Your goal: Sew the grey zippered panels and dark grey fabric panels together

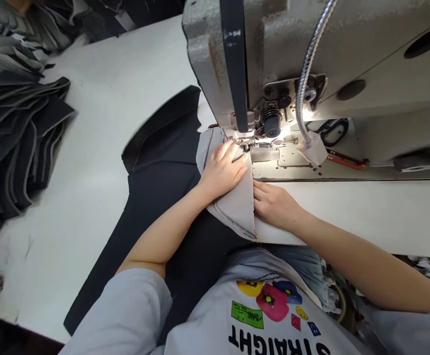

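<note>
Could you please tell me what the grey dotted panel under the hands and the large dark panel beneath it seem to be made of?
The grey pin-dotted fabric panel looks like a matte perforated or mesh textile, probably synthetic, given its even pinhole texture. The large dark navy cloth panel looks like a matte woven fabric, possibly denim, with soft folds and pale topstitching; its fibre cannot be confirmed.
</note>
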